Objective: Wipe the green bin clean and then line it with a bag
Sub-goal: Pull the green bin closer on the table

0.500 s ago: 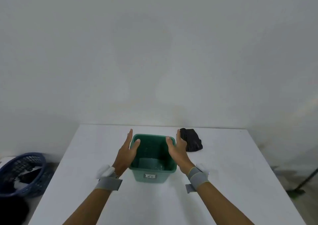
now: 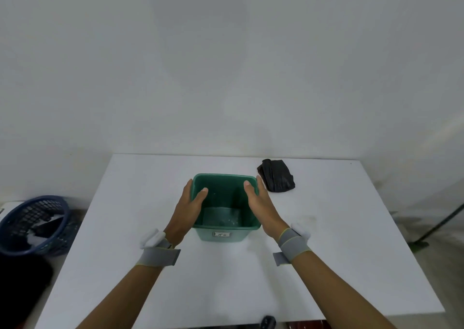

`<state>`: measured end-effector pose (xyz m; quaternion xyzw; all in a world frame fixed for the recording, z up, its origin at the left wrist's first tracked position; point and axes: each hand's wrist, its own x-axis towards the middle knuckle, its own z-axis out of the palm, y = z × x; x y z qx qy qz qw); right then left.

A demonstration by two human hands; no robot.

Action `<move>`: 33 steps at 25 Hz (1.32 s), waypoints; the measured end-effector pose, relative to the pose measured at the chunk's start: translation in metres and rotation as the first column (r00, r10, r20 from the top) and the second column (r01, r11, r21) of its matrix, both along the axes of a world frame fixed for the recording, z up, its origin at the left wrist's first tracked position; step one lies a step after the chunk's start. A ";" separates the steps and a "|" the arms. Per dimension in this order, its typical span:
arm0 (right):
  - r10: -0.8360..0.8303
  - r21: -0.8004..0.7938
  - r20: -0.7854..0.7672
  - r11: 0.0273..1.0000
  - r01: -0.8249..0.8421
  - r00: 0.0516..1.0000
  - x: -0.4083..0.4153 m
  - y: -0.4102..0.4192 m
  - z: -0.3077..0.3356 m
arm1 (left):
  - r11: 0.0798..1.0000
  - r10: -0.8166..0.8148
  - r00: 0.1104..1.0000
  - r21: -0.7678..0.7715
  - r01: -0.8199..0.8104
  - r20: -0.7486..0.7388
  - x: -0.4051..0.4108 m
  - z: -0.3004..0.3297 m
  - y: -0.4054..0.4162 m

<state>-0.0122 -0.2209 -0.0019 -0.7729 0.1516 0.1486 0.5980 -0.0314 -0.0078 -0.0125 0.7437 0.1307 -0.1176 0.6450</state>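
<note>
At far left, beside the white rectangular table (image 2: 150,291), a dark blue perforated plastic laundry basket (image 2: 15,228) sits low off the table edge, holding dark and white items too indistinct to name. A person's left hand (image 2: 187,209) grips the left rim of the square green plastic bin (image 2: 223,237), fingers laid straight along the outer wall and thumb hooked over the edge into the opening; a grey wristband with a white module (image 2: 153,237) wraps that wrist. The green bin stands upright near the middle of the table, closer to its far edge, a small white label (image 2: 221,234) on the wall facing the camera. Inside, the bin's floor shows faint pale specks and a dull sheen (whether dirt or moisture cannot be told); it holds no liner. The right hand (image 2: 259,203) mirrors the left, fingers flat against the right outer wall, thumb curled over the rim, with a matching grey wristband (image 2: 292,244). Just beyond that hand's fingertips, a folded black plastic bag (image 2: 277,175) lies flat on the table near the bin's far right corner, apart from it. A green-based pole (image 2: 437,225) leans at the floor on the far right.
</note>
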 end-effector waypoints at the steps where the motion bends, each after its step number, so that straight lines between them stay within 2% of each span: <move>1: -0.003 0.003 -0.007 1.000 0.003 1.000 -0.006 -0.001 -0.001 | 1.000 0.004 1.000 -0.011 -0.004 -0.003 -0.007 0.000 -0.001; 19: 0.025 0.002 -0.047 1.000 -0.025 0.999 -0.102 -0.010 -0.003 | 0.999 0.026 0.997 -0.021 -0.028 -0.066 -0.119 -0.004 -0.006; 33: 0.047 -0.021 -0.036 0.999 -0.048 0.998 -0.136 -0.015 -0.007 | 0.992 0.029 0.999 0.123 -0.026 -0.022 -0.149 -0.002 -0.011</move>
